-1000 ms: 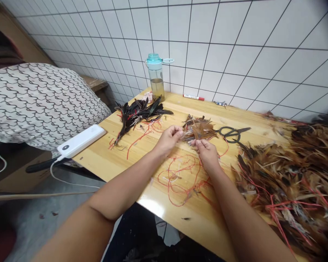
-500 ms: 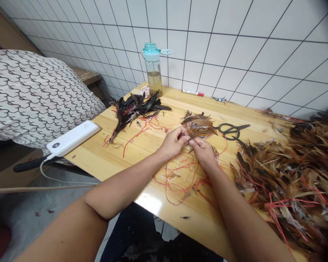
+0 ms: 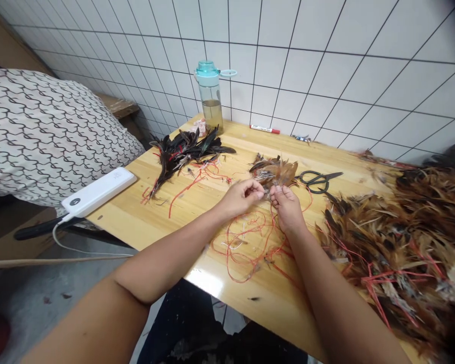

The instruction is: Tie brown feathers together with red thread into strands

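My left hand [image 3: 243,196] is closed in a pinch, thumb against forefinger, just in front of a bundle of brown feathers [image 3: 275,171]. What lies between those fingertips is too small to make out. Right beside it my right hand [image 3: 288,206] has its fingers curled shut at the base of the bundle. Red string [image 3: 246,277] runs up to this hand from loose loops on the table below. A little greyish fluff shows between the two hands. Black-handled scissors [image 3: 314,182] lie to the right of the bundle.
Dark feathers [image 3: 182,149] lie at the back left, near a water bottle [image 3: 212,106]. A large heap of brown feathers [image 3: 409,242] covers the right side. A marker [image 3: 264,129] lies by the wall. At left are a white power bank [image 3: 100,191] and a person's patterned garment [image 3: 53,136].
My hands have moved slightly apart. My right hand has turned and its fingers have curled inward, with the red string now running down from it. The brown feathers beside it have shifted.
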The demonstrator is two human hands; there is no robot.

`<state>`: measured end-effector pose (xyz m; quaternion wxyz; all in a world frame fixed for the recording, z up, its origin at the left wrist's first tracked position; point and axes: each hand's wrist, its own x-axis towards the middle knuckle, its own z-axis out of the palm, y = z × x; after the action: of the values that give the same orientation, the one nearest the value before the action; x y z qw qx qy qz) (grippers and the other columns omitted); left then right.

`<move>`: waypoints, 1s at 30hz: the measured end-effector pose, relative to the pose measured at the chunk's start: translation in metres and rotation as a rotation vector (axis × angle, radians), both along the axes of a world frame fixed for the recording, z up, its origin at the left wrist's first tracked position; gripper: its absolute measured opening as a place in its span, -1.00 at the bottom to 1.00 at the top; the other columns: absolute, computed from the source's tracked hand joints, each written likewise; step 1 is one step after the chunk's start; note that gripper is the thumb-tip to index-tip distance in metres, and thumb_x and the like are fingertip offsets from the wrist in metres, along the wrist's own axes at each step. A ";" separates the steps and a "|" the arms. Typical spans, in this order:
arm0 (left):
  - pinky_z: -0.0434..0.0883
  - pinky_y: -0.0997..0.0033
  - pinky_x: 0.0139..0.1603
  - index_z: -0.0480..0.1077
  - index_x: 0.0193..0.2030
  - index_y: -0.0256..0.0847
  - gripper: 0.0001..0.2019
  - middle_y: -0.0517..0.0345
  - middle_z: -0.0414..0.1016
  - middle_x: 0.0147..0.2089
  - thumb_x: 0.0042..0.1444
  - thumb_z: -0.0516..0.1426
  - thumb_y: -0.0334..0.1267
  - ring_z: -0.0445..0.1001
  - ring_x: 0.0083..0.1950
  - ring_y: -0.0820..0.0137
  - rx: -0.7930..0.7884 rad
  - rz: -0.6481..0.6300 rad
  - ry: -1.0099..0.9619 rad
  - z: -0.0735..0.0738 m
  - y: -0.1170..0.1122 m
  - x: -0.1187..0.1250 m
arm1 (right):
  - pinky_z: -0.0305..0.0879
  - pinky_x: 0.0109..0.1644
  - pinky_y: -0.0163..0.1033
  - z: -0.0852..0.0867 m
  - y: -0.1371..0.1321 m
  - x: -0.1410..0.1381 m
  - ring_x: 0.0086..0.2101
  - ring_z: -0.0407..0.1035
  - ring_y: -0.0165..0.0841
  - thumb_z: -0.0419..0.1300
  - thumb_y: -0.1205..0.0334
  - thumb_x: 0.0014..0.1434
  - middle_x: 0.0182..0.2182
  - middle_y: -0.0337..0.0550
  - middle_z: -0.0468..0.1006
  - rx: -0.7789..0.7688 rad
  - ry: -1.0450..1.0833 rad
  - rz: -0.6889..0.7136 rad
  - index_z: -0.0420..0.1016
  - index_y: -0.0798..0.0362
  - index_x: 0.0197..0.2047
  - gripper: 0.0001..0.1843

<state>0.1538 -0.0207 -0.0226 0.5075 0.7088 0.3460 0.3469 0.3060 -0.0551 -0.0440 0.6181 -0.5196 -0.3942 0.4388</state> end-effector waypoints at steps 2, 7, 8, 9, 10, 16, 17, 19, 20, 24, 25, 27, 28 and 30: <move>0.28 0.49 -0.29 0.40 -0.18 -0.26 -0.83 0.22 0.40 -0.33 0.06 0.18 -0.31 0.31 -0.38 0.53 0.056 -0.061 0.105 -0.002 -0.005 0.002 | 0.05 -0.46 -0.31 0.001 -0.001 0.000 -0.55 0.10 -0.47 0.22 -0.19 -0.02 -0.57 -0.29 0.29 0.007 -0.008 0.018 0.31 0.00 -0.48 -0.58; 0.29 0.42 -0.20 0.41 -0.19 -0.21 -0.78 0.18 0.38 -0.28 -0.01 0.25 -0.35 0.32 -0.29 0.45 0.334 -0.031 0.297 -0.008 -0.010 0.008 | 0.08 -0.47 -0.31 0.005 -0.004 -0.005 -0.55 0.10 -0.46 0.20 -0.20 -0.01 -0.57 -0.30 0.27 0.011 -0.027 0.047 0.30 -0.01 -0.48 -0.59; 0.30 0.40 -0.18 0.40 -0.21 -0.21 -0.82 0.17 0.38 -0.28 0.01 0.24 -0.35 0.33 -0.26 0.43 0.355 -0.020 0.304 -0.009 -0.009 0.009 | 0.08 -0.48 -0.31 0.006 -0.005 -0.006 -0.55 0.10 -0.46 0.20 -0.20 -0.01 -0.57 -0.30 0.26 0.009 -0.022 0.056 0.30 -0.01 -0.49 -0.59; 0.30 0.39 -0.16 0.39 -0.24 -0.21 -0.86 0.16 0.37 -0.28 0.03 0.23 -0.35 0.33 -0.25 0.41 0.366 -0.009 0.306 -0.010 -0.008 0.010 | 0.08 -0.48 -0.31 0.007 -0.006 -0.008 -0.55 0.10 -0.46 0.20 -0.20 -0.01 -0.58 -0.30 0.25 0.007 -0.009 0.069 0.30 -0.01 -0.49 -0.59; 0.30 0.39 -0.15 0.38 -0.27 -0.22 -0.90 0.15 0.37 -0.29 0.04 0.21 -0.36 0.33 -0.24 0.41 0.372 0.002 0.301 -0.010 -0.007 0.011 | 0.08 -0.49 -0.31 0.008 -0.006 -0.009 -0.56 0.09 -0.46 0.20 -0.20 -0.01 -0.59 -0.31 0.23 0.004 0.007 0.084 0.29 -0.01 -0.49 -0.59; 0.30 0.39 -0.14 0.33 -0.41 -0.22 -0.93 0.16 0.38 -0.31 0.08 0.15 -0.37 0.35 -0.23 0.41 0.348 0.018 0.200 -0.010 -0.003 0.010 | 0.04 -0.51 -0.31 0.008 -0.006 -0.010 -0.58 0.04 -0.48 0.19 -0.15 0.00 -0.58 -0.32 0.20 0.014 0.008 0.112 0.26 -0.02 -0.48 -0.62; 0.30 0.39 -0.15 0.33 -0.41 -0.22 -0.93 0.16 0.39 -0.31 0.07 0.15 -0.37 0.35 -0.23 0.42 0.337 0.018 0.171 -0.009 -0.003 0.009 | 0.03 -0.51 -0.31 0.007 -0.005 -0.010 -0.58 0.04 -0.48 0.20 -0.15 0.00 -0.57 -0.32 0.22 0.013 0.009 0.098 0.25 -0.02 -0.48 -0.62; 0.30 0.42 -0.20 0.33 -0.39 -0.23 -0.96 0.17 0.40 -0.31 0.06 0.13 -0.37 0.35 -0.27 0.44 0.288 0.013 0.106 -0.008 -0.002 0.009 | 0.00 -0.52 -0.31 0.006 -0.004 -0.008 -0.57 0.03 -0.48 0.21 -0.13 -0.02 -0.56 -0.31 0.24 0.012 0.024 0.061 0.26 -0.02 -0.48 -0.63; 0.30 0.44 -0.22 0.32 -0.38 -0.23 -0.97 0.17 0.41 -0.32 0.05 0.12 -0.36 0.35 -0.29 0.46 0.244 0.013 0.071 -0.007 -0.002 0.008 | -0.02 -0.52 -0.32 0.005 -0.004 -0.007 -0.57 0.03 -0.48 0.22 -0.12 -0.02 -0.56 -0.31 0.24 0.012 0.031 0.045 0.27 -0.01 -0.49 -0.64; 0.34 0.47 -0.26 0.28 -0.32 -0.23 -0.93 0.17 0.48 -0.35 0.10 0.10 -0.30 0.43 -0.34 0.49 0.052 0.024 -0.039 -0.009 0.002 0.006 | -0.02 -0.50 -0.31 0.001 -0.005 -0.006 -0.57 0.03 -0.48 0.22 -0.12 0.01 -0.59 -0.32 0.23 0.004 -0.027 0.026 0.36 0.01 -0.48 -0.65; 0.35 0.47 -0.25 0.28 -0.31 -0.23 -0.93 0.18 0.48 -0.36 0.11 0.10 -0.30 0.45 -0.34 0.49 0.042 0.029 -0.050 -0.008 0.004 0.005 | 0.01 -0.48 -0.30 0.001 -0.006 -0.006 -0.57 0.04 -0.47 0.20 -0.13 0.03 -0.60 -0.32 0.23 -0.002 -0.066 0.015 0.38 0.01 -0.48 -0.64; 0.35 0.48 -0.25 0.29 -0.29 -0.23 -0.95 0.22 0.48 -0.39 0.12 0.09 -0.32 0.45 -0.36 0.50 0.093 0.043 -0.023 -0.005 0.005 0.002 | 0.07 -0.45 -0.29 0.000 -0.007 -0.007 -0.54 0.09 -0.43 0.17 -0.16 0.06 -0.61 -0.31 0.25 -0.016 -0.166 -0.020 0.39 0.00 -0.47 -0.62; 0.34 0.49 -0.25 0.31 -0.28 -0.23 -0.96 0.22 0.47 -0.40 0.12 0.09 -0.34 0.44 -0.36 0.51 0.149 0.058 0.014 -0.003 0.006 0.000 | 0.10 -0.42 -0.28 0.000 -0.007 -0.006 -0.53 0.12 -0.41 0.16 -0.17 0.07 -0.61 -0.29 0.28 -0.020 -0.223 -0.042 0.40 0.00 -0.48 -0.61; 0.33 0.48 -0.22 0.36 -0.29 -0.23 -0.96 0.22 0.47 -0.38 0.12 0.09 -0.37 0.43 -0.34 0.50 0.286 0.086 0.114 0.001 0.006 -0.003 | 0.14 -0.36 -0.26 -0.002 -0.007 -0.006 -0.49 0.18 -0.37 0.14 -0.16 0.08 -0.59 -0.26 0.33 -0.016 -0.335 -0.082 0.43 0.00 -0.48 -0.61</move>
<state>0.1512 -0.0144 -0.0215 0.3658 0.7769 0.3513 0.3731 0.3004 -0.0621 -0.0458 0.5571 -0.6059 -0.4665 0.3238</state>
